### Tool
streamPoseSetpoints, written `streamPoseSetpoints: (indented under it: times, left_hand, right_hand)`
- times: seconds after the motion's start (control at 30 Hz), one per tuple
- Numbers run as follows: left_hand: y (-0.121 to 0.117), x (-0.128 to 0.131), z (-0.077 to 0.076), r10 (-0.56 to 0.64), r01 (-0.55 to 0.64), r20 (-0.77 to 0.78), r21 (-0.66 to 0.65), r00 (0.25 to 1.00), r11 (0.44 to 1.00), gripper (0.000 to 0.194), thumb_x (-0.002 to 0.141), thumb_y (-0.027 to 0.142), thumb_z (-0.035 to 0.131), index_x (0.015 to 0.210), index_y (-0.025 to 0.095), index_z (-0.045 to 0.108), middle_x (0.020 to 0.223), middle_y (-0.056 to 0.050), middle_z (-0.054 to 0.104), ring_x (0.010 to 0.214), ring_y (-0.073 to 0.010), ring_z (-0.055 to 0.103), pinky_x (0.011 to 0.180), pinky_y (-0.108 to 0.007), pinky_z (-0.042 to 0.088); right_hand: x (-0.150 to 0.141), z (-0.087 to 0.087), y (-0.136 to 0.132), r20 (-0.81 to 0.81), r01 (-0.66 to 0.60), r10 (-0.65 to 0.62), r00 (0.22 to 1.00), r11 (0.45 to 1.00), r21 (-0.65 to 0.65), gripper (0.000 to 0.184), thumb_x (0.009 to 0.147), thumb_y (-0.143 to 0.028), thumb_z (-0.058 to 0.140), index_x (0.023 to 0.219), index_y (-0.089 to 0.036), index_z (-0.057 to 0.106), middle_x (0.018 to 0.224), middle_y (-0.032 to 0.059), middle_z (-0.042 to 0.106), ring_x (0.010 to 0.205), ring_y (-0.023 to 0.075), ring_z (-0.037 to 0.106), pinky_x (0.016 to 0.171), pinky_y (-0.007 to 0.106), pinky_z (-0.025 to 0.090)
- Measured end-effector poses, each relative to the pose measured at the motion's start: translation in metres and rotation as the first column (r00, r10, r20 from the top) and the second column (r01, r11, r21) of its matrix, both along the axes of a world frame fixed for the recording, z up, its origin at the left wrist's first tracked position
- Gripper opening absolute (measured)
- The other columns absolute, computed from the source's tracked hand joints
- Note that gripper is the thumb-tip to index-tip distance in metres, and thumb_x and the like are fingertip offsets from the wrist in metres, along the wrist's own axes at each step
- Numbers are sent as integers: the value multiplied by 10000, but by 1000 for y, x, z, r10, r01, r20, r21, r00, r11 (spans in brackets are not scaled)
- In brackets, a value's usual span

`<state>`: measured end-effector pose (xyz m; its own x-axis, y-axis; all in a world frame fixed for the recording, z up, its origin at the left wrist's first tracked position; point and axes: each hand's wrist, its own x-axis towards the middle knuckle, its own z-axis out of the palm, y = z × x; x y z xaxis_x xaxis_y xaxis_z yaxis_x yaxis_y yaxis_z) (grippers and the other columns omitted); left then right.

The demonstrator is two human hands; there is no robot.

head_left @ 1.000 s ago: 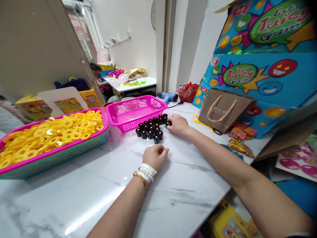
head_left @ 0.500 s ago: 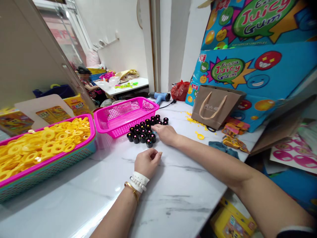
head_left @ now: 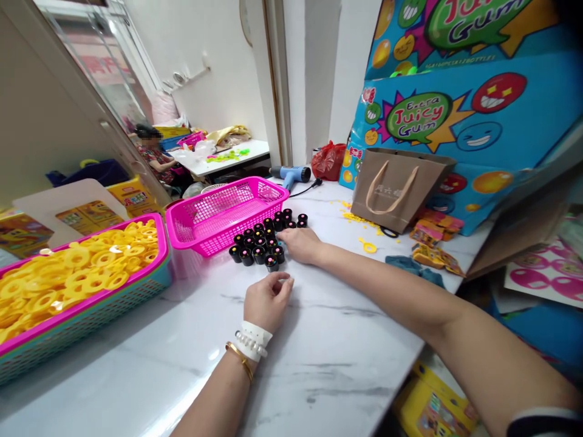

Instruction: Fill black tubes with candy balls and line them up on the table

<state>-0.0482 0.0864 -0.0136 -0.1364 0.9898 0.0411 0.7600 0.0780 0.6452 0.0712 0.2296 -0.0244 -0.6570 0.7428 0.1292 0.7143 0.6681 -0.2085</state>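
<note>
Several small black caps (head_left: pixel 262 243) with coloured tops stand in a cluster on the white marble table (head_left: pixel 319 352), just in front of an empty pink basket (head_left: pixel 225 212). My right hand (head_left: pixel 300 244) rests against the right side of the cluster, its fingers curled at the nearest caps; whether it grips one is hidden. My left hand (head_left: pixel 266 298) lies on the table a little nearer to me, fingers pinched together on something small I cannot make out. A white band and a gold bangle are on that wrist.
A pink-rimmed basket (head_left: pixel 91 297) full of yellow rings stands at the left. A brown paper bag (head_left: pixel 396 188), blue gum boxes (head_left: pixel 455 121), a blue heat gun (head_left: pixel 291 176) and a red bag (head_left: pixel 328 159) stand behind. A person sits at a far table. The table edge runs at the right.
My right hand has moved from the cluster's far right end toward its near side. The view has shifted, so everything sits further left. My left hand has barely moved.
</note>
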Motion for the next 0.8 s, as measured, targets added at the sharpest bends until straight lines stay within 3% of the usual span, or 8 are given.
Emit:
streamPoseSetpoints:
  times: [0.1,0.2,0.4,0.67,0.8]
  left_hand:
    - [2,-1,1,77,-77,-10,-3,997,997,391,820,426,536,1100,187,669,588,28,624,569,-145,579,618,-253,412]
    - [2,-1,2,114,-115,-34,-11,993,993,441,822,437,531,1155,169,640,594,23,637,597,-165,613,642,-268,430]
    - [2,-1,1,109,-111,-45,-34,993,993,441,821,443,527,1145,171,649,614,19,652,614,-167,619,663,-276,432]
    - [2,-1,5,113,-113,-6,-47,994,992,422,804,486,526,1065,187,668,609,19,659,578,-164,612,632,-270,436]
    - [1,-5,5,101,-101,-7,-65,995,993,452,796,547,532,1063,208,665,611,25,654,553,-155,600,575,-251,432]
  right_hand:
    - [1,-1,-2,-17,35,-34,999,999,14,347,910,-184,417,1220,-223,567,1154,73,651,1016,226,636,783,309,483]
    - [-2,-1,-2,-26,68,-68,997,997,21,360,927,-191,398,1258,-217,536,1171,89,622,1009,228,637,783,316,485]
    - [-13,-1,0,-1,84,-84,996,996,12,300,950,-233,377,1135,-196,611,1122,103,592,856,211,670,706,311,496]
    - [12,7,-12,-79,106,-100,992,991,76,308,938,-247,383,1134,-198,615,1154,100,607,957,229,645,747,314,493]
    - [23,7,-5,-104,76,-75,992,997,7,309,921,-252,412,1092,-191,662,1077,102,674,983,247,644,794,336,493]
